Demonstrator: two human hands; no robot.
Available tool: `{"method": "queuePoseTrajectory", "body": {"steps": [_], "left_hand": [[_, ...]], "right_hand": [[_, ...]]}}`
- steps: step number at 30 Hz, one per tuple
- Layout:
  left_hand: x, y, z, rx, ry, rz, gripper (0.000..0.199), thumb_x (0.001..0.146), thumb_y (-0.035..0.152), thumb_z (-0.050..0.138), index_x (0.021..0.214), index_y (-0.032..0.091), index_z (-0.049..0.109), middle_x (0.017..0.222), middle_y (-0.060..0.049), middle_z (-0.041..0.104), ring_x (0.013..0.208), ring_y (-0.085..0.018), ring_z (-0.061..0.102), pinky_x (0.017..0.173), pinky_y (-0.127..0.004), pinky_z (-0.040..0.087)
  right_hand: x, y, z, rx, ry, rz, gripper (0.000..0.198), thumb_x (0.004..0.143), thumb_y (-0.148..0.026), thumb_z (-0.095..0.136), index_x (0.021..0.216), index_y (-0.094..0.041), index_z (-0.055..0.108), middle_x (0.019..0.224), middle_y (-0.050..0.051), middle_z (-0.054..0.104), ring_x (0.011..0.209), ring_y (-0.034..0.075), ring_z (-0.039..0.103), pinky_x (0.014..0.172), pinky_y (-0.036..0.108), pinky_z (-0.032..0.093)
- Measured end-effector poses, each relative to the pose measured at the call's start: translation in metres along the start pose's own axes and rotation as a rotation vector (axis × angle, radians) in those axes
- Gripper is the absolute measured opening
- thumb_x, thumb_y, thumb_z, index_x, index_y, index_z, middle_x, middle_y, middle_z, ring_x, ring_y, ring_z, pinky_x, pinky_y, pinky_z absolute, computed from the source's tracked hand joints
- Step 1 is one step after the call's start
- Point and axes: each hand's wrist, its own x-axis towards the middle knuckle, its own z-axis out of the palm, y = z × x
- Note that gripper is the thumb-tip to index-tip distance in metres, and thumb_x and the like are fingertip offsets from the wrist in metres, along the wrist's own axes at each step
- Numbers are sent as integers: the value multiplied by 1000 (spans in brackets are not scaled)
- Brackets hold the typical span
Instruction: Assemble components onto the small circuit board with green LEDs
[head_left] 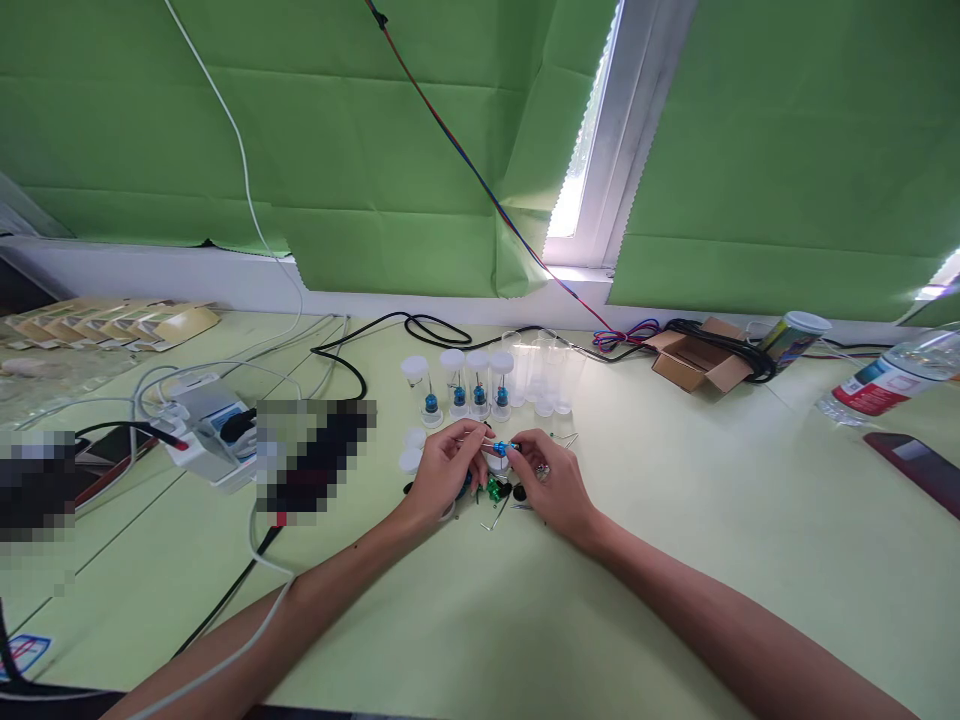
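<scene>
My left hand [450,468] is closed, its thumb and forefinger pinching a thin metal rod that points at a small blue metal part [500,449]. The fingertips of my right hand [551,482] grip that blue part from the other side. Under my hands lie a small green part [495,489], a black round piece [519,492] and a bent hex key [493,517]. Just beyond them stand several clear tubes [453,390] with white lids and blue parts inside. White caps [410,458] sit beside my left hand, partly covered by it.
More clear tubes [551,375] stand behind my right hand. A power strip [206,425] with cables is at left. To the right are an open cardboard box [697,365], a canister [796,340], a plastic bottle [885,385] and a phone [919,470]. A black cable [360,365] runs along the back.
</scene>
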Motion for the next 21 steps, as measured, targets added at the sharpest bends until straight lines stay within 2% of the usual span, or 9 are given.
{"method": "queuePoseTrajectory", "body": {"steps": [11, 18, 21], "left_hand": [[-1, -1, -1, 42, -33, 14, 26, 88, 43, 57, 84, 17, 61, 47, 3, 56, 39, -12, 55, 37, -20, 39], [-1, -2, -1, 48, -45, 18, 25, 88, 41, 57, 85, 17, 60, 46, 4, 56, 39, -13, 54, 38, -21, 40], [-1, -2, -1, 42, -45, 22, 25, 89, 42, 57, 85, 17, 61, 46, 4, 56, 38, -13, 54, 37, -21, 39]], "right_hand": [[1, 5, 0, -3, -22, 51, 26, 96, -37, 47, 82, -18, 59, 64, 0, 61, 57, 13, 52, 57, 25, 42], [1, 8, 1, -57, -29, 41, 39, 99, -36, 41, 65, -19, 50, 56, -2, 54, 51, 11, 46, 55, 24, 37], [1, 6, 0, -60, -22, 40, 38, 99, -36, 41, 67, -19, 53, 57, -2, 55, 53, 11, 47, 56, 24, 38]]}}
